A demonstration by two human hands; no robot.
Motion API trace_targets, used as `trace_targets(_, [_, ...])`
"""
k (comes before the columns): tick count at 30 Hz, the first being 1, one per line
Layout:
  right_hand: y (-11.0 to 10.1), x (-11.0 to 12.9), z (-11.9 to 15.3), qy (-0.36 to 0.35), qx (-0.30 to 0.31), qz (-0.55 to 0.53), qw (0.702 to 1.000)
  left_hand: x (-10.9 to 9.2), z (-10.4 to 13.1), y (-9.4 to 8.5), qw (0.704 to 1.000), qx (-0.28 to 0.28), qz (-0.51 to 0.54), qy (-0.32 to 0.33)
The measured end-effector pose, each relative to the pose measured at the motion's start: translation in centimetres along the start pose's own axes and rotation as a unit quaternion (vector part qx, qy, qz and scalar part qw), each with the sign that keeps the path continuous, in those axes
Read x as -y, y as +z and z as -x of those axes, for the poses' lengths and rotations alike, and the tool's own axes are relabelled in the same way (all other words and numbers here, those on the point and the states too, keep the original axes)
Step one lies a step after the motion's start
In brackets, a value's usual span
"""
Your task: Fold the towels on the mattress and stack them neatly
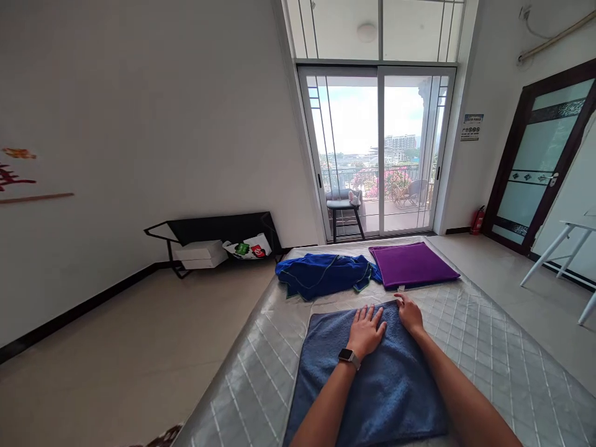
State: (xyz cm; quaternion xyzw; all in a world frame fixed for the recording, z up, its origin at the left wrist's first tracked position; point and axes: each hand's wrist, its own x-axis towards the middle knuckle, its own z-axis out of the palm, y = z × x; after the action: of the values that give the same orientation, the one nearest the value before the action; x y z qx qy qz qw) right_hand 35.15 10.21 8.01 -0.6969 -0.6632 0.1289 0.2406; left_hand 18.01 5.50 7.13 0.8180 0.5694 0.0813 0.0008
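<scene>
Daylight comes through a sliding door [380,149] behind a bed with a silvery quilted mattress [246,360]; on its near part lies a blue towel [386,397], spread out with shallow ripples, just short of a crumpled blue shirt [321,273] and a flat purple cloth [414,264]; the towel looks soft, light and limp, with a fuzzy nap, so it should neither break nor hold a shape, and would probably bunch if pushed from the middle; its corners and edges seem the best places to take hold; the left hand [367,332] lies palm down on its upper part, fingers spread, holding nothing, the wrist with its watch [346,354] low over the cloth; the right hand [410,313] is at the far right corner, fingers partly curled, index finger pointing inward; whether it pinches the edge, I cannot tell.
</scene>
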Motion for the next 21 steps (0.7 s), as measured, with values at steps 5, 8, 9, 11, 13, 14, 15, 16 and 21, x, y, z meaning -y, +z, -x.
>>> trace_targets(5, [0.1,-0.2,-0.1,-0.006,0.003,0.007,1.0,5.6,3.1,-0.4,0.997,0.01,0.0,-0.074])
trace_targets(8, [0.3,-0.2,-0.2,-0.009,0.01,0.012,1.0,10.1,5.6,-0.4,0.99,0.0,-0.027,-0.142])
trace_targets(9, [0.3,-0.1,-0.3,-0.009,0.012,0.014,1.0,11.3,6.3,-0.4,0.988,-0.006,-0.033,-0.153])
trace_targets(11, [0.3,0.0,-0.3,-0.007,0.014,0.022,1.0,12.8,7.2,-0.2,0.986,-0.018,-0.036,-0.159])
trace_targets(13, [0.2,0.2,-0.2,-0.004,0.017,0.034,0.999,13.3,7.7,0.0,0.987,-0.03,-0.031,-0.156])
trace_targets(14, [0.0,0.3,-0.2,-0.002,0.018,0.041,0.999,13.3,7.7,0.0,0.987,-0.034,-0.028,-0.157])
trace_targets(15, [-0.2,0.5,-0.2,0.0,0.019,0.049,0.999,13.2,7.7,0.0,0.986,-0.038,-0.025,-0.158])
trace_targets(16, [-0.4,0.7,-0.1,0.001,0.02,0.057,0.998,13.0,7.6,0.0,0.986,-0.041,-0.023,-0.162])
trace_targets(21, [-1.7,2.3,1.1,-0.012,0.008,0.09,0.996,12.3,7.6,-0.5,0.982,-0.041,-0.014,-0.183])
